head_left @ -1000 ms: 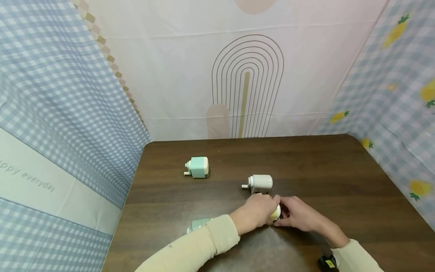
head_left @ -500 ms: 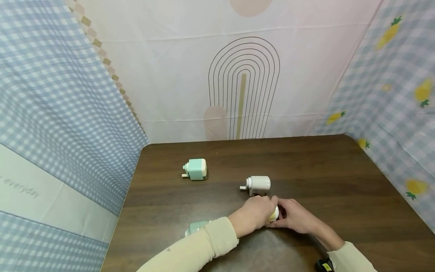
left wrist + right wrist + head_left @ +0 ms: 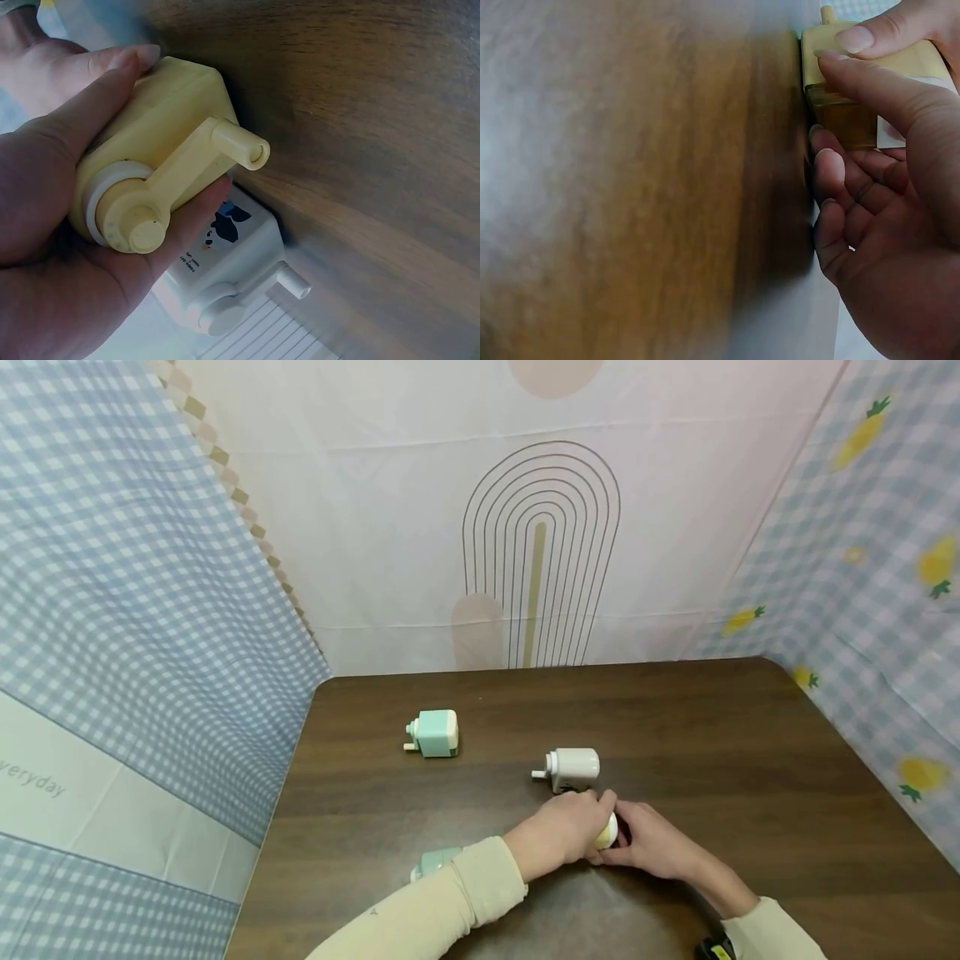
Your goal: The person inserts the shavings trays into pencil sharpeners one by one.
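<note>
A yellow crank pencil sharpener (image 3: 606, 832) sits low at the table between both hands, mostly covered in the head view. My left hand (image 3: 561, 833) grips its body, with the crank (image 3: 187, 165) facing the left wrist camera. At the other end, my right hand (image 3: 660, 843) holds it, thumb along the side and fingers curled by the brownish see-through drawer (image 3: 845, 116). Just beyond the left hand stands a white crank pencil sharpener (image 3: 576, 766), which carries a dark printed picture in the left wrist view.
A mint-green pencil sharpener (image 3: 437, 733) stands toward the back left. Another green one (image 3: 437, 860) is partly hidden behind the left sleeve (image 3: 450, 902). Near the right sleeve lies a black object with a yellow label (image 3: 711, 950). Patterned cloths surround the brown table (image 3: 675, 718).
The head view has shifted slightly. Both hands keep their hold on the yellow pencil sharpener in nearly the same spot, and the other sharpeners stay put.
</note>
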`<state>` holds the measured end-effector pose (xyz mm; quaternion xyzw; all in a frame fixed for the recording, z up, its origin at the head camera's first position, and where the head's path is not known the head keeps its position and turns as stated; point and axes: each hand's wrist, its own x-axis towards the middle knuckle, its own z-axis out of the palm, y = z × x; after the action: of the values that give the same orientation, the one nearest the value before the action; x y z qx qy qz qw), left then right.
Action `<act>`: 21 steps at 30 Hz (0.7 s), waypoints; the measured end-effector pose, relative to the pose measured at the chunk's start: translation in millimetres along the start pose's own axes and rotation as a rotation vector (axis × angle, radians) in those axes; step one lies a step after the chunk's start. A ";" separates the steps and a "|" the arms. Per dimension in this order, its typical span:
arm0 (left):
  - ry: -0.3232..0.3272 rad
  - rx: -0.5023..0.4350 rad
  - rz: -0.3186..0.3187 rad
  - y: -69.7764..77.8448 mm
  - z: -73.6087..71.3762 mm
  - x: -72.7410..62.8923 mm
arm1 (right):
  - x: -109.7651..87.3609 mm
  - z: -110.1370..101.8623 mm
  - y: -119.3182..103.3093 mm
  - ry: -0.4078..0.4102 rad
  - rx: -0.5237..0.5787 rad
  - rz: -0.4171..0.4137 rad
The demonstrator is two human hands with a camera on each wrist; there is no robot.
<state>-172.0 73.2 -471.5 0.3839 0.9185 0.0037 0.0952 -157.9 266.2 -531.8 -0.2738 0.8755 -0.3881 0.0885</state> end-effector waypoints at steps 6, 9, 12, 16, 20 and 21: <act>-0.008 -0.061 0.005 -4.3 0.5 -0.1 | 0.0 0.1 -0.3 -0.021 0.009 0.053; -0.010 -0.095 -0.003 -5.4 -1.1 -1.4 | 1.0 -0.8 -0.1 -0.026 0.005 0.068; -0.014 -0.111 -0.010 -6.3 -2.0 -3.7 | 1.7 -0.3 -0.3 -0.029 0.006 0.065; -0.005 -0.108 -0.006 -7.6 -2.6 -6.1 | 1.3 0.6 -0.5 -0.020 0.006 0.049; 0.010 -0.100 -0.003 -8.8 -3.3 -8.1 | 0.6 0.5 -0.3 -0.007 0.001 0.036; 0.013 -0.099 -0.004 -9.0 -3.3 -8.7 | 0.4 0.5 -0.4 -0.004 0.002 0.029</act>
<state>-172.9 60.9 -467.5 0.3767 0.9186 0.0513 0.1078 -157.9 265.4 -531.9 -0.2617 0.8790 -0.3869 0.0963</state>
